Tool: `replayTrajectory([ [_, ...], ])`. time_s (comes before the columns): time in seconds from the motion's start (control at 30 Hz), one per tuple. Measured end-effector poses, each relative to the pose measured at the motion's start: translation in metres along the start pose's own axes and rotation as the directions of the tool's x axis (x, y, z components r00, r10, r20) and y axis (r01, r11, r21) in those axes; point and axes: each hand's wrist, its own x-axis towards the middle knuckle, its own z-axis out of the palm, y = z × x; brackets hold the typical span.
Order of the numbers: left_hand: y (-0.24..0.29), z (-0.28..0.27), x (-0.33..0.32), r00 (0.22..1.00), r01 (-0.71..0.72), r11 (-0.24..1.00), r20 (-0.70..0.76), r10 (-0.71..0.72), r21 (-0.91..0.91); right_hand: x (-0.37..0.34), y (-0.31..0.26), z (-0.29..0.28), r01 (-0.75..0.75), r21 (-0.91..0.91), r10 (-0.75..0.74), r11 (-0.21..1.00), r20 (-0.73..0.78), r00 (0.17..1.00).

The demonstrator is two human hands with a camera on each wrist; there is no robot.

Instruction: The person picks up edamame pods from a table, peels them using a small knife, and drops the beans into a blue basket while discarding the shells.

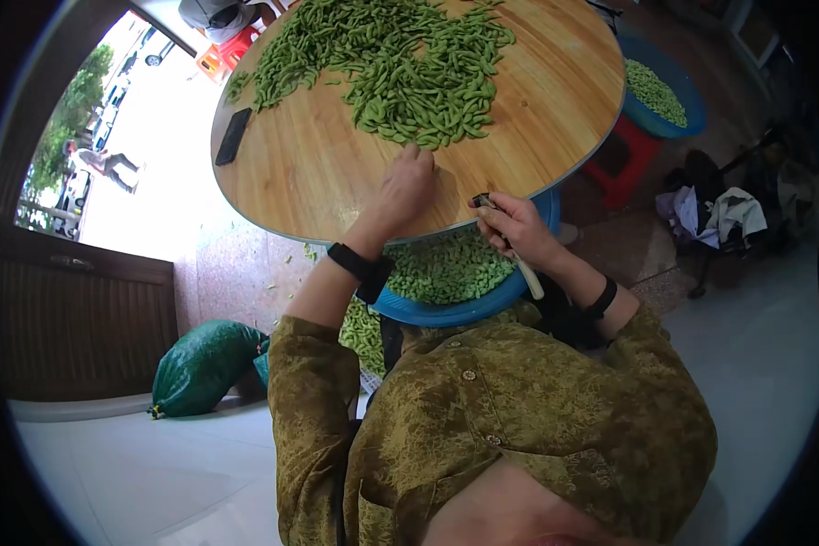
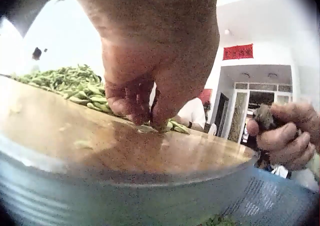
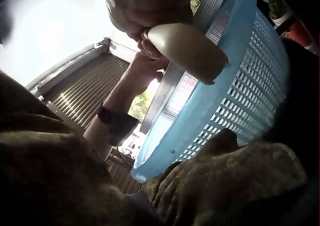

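Observation:
My left hand is at the near edge of a heap of green bean pods on the round wooden table. In the left wrist view its thumb and fingertips pinch a green pod against the tabletop. My right hand, over the table's front edge, grips a tool with a thick pale handle. The handle sticks out below the fist; its working end is hidden by the fingers. Something dark covers a fingertip of that hand. Below sits a blue plastic basket holding shelled green beans.
A black phone lies at the table's left edge. Another blue basin of beans stands at right by a red stool. More pods are beneath the table, left of the basket. A stuffed green sack rests on the floor.

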Motion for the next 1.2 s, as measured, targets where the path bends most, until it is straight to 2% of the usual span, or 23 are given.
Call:
replayTrajectory([
  [0.13, 0.008, -0.003, -0.010, 0.995, -0.098, 0.995, -0.025, 0.097, -0.005, 0.006, 0.000, 0.004, -0.009, -0.025, 0.009, 1.000, -0.012, 1.000],
  [0.2, 0.024, -0.011, -0.011, 0.987, 0.157, 0.950, 0.006, -0.161, -0.269, 0.008, -0.006, 0.010, 0.049, 0.057, -0.045, 0.997, -0.068, 0.997],
  [0.23, 0.029, -0.016, -0.016, 0.988, 0.154, 0.950, 0.010, -0.157, -0.273, 0.007, -0.006, 0.012, 0.047, 0.058, -0.043, 0.997, -0.075, 0.996],
  [0.27, 0.034, -0.020, -0.022, 0.970, 0.243, 0.816, 0.143, -0.196, -0.525, 0.007, -0.007, 0.013, 0.054, 0.084, -0.049, 0.995, -0.060, 0.997],
  [0.3, 0.037, -0.024, -0.025, 0.941, 0.337, 0.611, 0.278, -0.194, -0.717, 0.008, -0.008, 0.013, 0.063, 0.110, -0.059, 0.992, -0.042, 0.997],
  [0.33, 0.041, -0.027, -0.028, 0.942, 0.335, 0.611, 0.277, -0.192, -0.717, 0.009, -0.007, 0.013, 0.064, 0.108, -0.060, 0.992, -0.043, 0.997],
  [0.4, 0.045, -0.029, -0.034, 0.904, 0.425, 0.378, 0.364, -0.224, -0.822, 0.010, -0.003, 0.014, 0.071, 0.123, -0.079, 0.990, 0.064, 0.995],
  [0.43, 0.046, -0.028, -0.036, 0.904, 0.425, 0.378, 0.364, -0.223, -0.823, 0.010, -0.003, 0.014, 0.071, 0.123, -0.079, 0.990, 0.064, 0.995],
  [0.5, 0.047, -0.025, -0.040, 0.887, 0.448, 0.294, 0.378, -0.267, -0.844, 0.008, -0.004, 0.015, 0.069, 0.138, -0.081, 0.988, 0.082, 0.993],
  [0.63, 0.049, -0.023, -0.045, 0.878, 0.461, 0.290, 0.384, -0.284, -0.839, 0.006, -0.007, 0.017, 0.066, 0.152, -0.085, 0.986, 0.122, 0.989],
  [0.7, 0.049, -0.021, -0.048, 0.891, 0.434, 0.331, 0.344, -0.297, -0.838, 0.007, -0.006, 0.015, 0.062, 0.145, -0.087, 0.988, 0.172, 0.981],
  [0.83, 0.048, -0.016, -0.055, 0.908, 0.391, 0.352, 0.295, -0.296, -0.850, 0.006, -0.009, 0.015, 0.099, 0.141, -0.121, 0.985, 0.163, 0.979],
  [0.9, 0.048, -0.012, -0.057, 0.947, 0.271, 0.374, 0.177, -0.267, -0.887, 0.006, -0.010, 0.014, 0.094, 0.104, -0.109, 0.990, 0.156, 0.982],
  [1.03, 0.047, -0.018, -0.054, 0.942, 0.296, 0.314, 0.221, -0.251, -0.902, 0.004, -0.017, 0.014, 0.088, 0.148, -0.107, 0.985, 0.127, 0.986],
  [1.1, 0.042, -0.020, -0.053, 0.894, 0.408, -0.075, 0.415, -0.171, -0.910, 0.001, -0.024, 0.010, 0.060, 0.077, -0.076, 0.995, 0.219, 0.973],
  [1.13, 0.041, -0.020, -0.055, 0.893, 0.409, -0.077, 0.416, -0.172, -0.909, 0.001, -0.022, 0.012, 0.057, 0.077, -0.073, 0.995, 0.219, 0.973],
  [1.2, 0.041, -0.019, -0.057, 0.871, 0.454, -0.228, 0.482, -0.089, -0.862, -0.002, -0.017, 0.015, 0.273, -0.262, -0.233, 0.926, 0.175, 0.957],
])
